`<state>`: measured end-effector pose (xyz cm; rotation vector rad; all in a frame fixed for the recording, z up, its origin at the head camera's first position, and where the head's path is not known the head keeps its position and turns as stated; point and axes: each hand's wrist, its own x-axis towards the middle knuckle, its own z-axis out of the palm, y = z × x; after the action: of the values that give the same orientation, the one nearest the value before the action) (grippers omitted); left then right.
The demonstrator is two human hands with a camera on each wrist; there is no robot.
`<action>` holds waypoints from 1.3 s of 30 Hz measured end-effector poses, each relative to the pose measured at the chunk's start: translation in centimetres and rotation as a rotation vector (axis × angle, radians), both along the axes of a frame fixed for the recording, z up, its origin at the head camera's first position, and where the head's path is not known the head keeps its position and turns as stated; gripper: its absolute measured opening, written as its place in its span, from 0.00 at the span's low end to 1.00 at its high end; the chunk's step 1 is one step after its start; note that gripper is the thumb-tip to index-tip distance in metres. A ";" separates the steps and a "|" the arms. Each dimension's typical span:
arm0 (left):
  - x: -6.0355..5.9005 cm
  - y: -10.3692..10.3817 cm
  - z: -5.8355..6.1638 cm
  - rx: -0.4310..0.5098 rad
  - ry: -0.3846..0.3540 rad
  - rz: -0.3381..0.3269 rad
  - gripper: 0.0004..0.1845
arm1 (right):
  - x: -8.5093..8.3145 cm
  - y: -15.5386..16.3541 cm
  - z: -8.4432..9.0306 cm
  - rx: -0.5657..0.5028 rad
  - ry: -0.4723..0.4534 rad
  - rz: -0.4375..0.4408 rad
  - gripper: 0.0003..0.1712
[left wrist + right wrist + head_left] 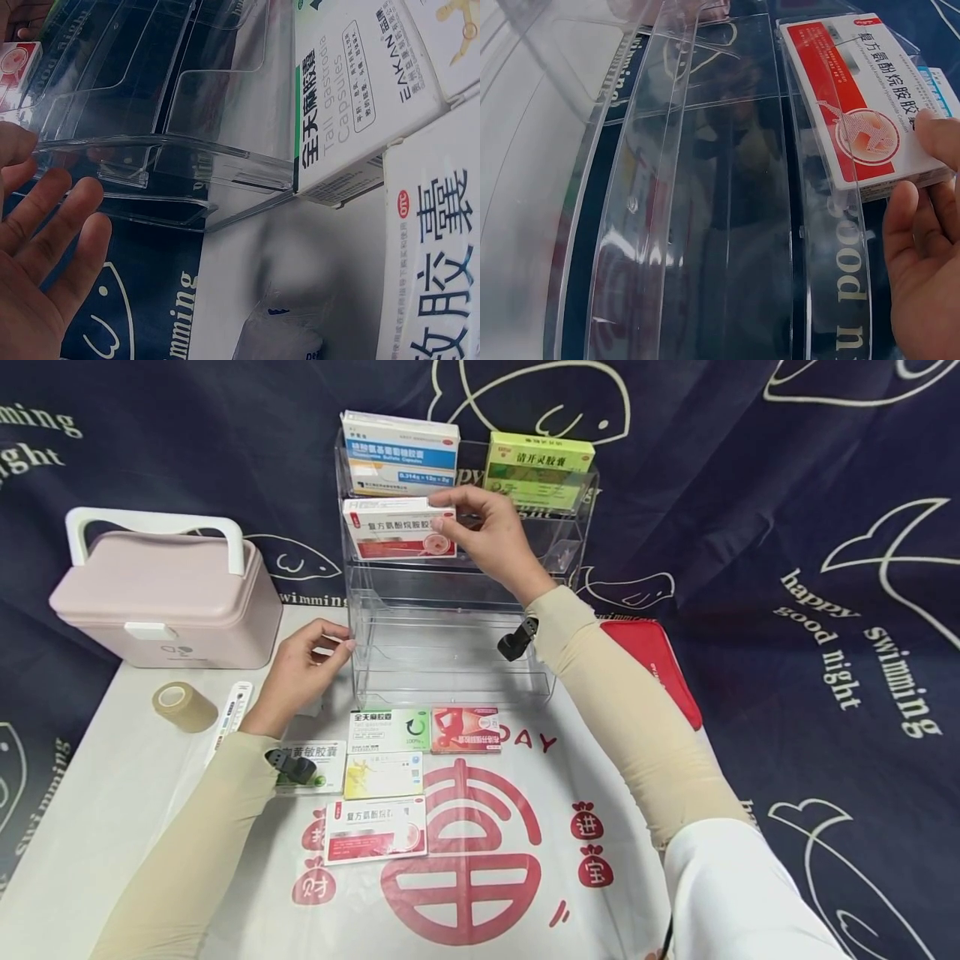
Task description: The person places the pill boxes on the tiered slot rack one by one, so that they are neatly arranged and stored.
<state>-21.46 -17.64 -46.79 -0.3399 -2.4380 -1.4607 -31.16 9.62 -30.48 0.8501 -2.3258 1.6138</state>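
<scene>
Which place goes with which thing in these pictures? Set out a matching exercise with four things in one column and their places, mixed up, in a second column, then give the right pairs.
Things
1. green box
2. pink case
3. tape roll
4. red and white box

Places
A. on the white cloth, in front of the pink case
B. top tier of the clear rack, right side
C. second tier of the rack, gripped by the right hand
D. left of the rack, handle up

Pairs: 1-B, 2-D, 3-A, 4-C
</scene>
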 end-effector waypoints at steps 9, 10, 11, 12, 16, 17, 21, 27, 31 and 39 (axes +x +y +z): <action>0.0 0.1 0.1 -0.005 -0.003 0.000 0.10 | -1.9 0.5 -1.7 0.038 0.030 0.009 0.13; 0.0 0.1 0.1 -0.005 -0.004 0.001 0.10 | -2.1 0.6 -1.9 0.047 0.041 0.010 0.12; 0.0 0.1 0.1 -0.008 -0.003 0.001 0.10 | -2.2 0.7 -2.0 0.070 0.056 0.006 0.12; 0.0 0.1 0.1 -0.010 -0.002 0.001 0.11 | -2.2 0.7 -2.1 0.099 0.084 0.005 0.12; 0.0 0.1 0.1 -0.015 -0.001 0.005 0.11 | -2.0 1.0 -2.3 0.274 0.263 -0.028 0.12; 0.0 0.1 0.0 -0.014 -0.001 0.007 0.11 | -2.0 1.0 -2.3 0.314 0.306 -0.037 0.12; 0.0 0.1 0.0 -0.016 -0.002 0.013 0.11 | -1.9 1.1 -2.4 0.379 0.401 -0.057 0.12; -0.1 0.1 -0.1 -0.014 0.000 0.006 0.11 | -1.7 1.2 -2.3 0.406 0.458 -0.083 0.12; -0.1 0.1 -0.1 -0.010 0.001 0.004 0.11 | -1.6 1.2 -2.3 0.422 0.490 -0.109 0.13; -0.1 0.1 -0.1 -0.009 0.007 0.007 0.10 | -1.5 1.5 -2.5 0.408 0.522 -0.142 0.15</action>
<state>-21.55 -17.50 -46.85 -0.3370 -2.4388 -1.4430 -32.61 11.11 -32.96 1.0070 -2.2756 0.7447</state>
